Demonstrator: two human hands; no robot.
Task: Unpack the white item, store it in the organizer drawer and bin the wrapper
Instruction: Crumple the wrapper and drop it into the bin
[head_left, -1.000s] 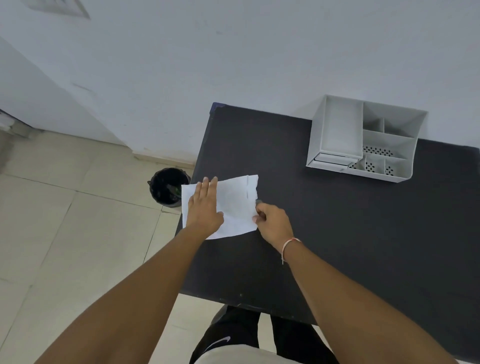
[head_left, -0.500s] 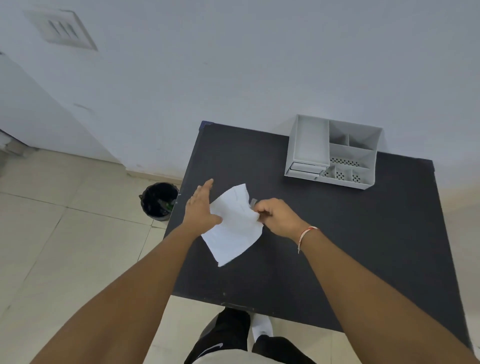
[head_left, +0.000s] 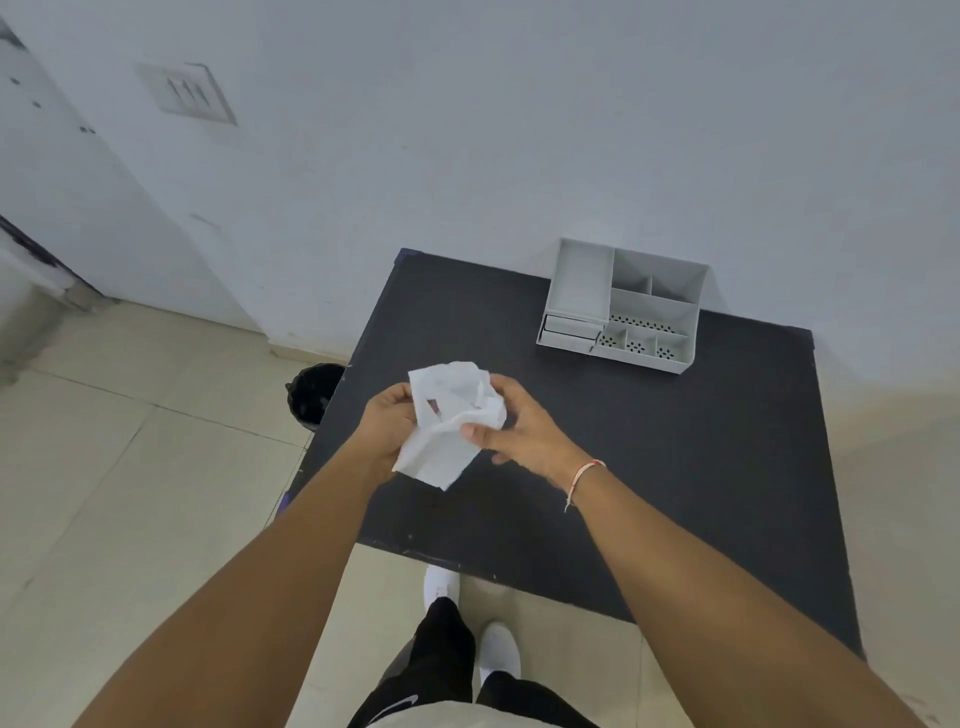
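Both hands hold a crumpled white paper wrapper (head_left: 448, 422) in the air above the left part of the black table (head_left: 649, 467). My left hand (head_left: 387, 426) grips its left side. My right hand (head_left: 511, 428) pinches its right side with thumb and fingers. The white item itself is hidden inside the paper; I cannot make it out. The grey organizer (head_left: 626, 304) stands at the table's back edge, with two small drawers (head_left: 570, 332) at its front left, both pushed in. A black bin (head_left: 314, 395) sits on the floor just left of the table.
A white wall rises right behind the table, with a switch plate (head_left: 187, 93) at upper left. Beige floor tiles spread to the left. My legs and white shoes (head_left: 470, 629) are at the table's near edge.
The wrapper lay flat on the table under my left palm; both hands have since lifted and crumpled it. The view has pulled back and up from the table.
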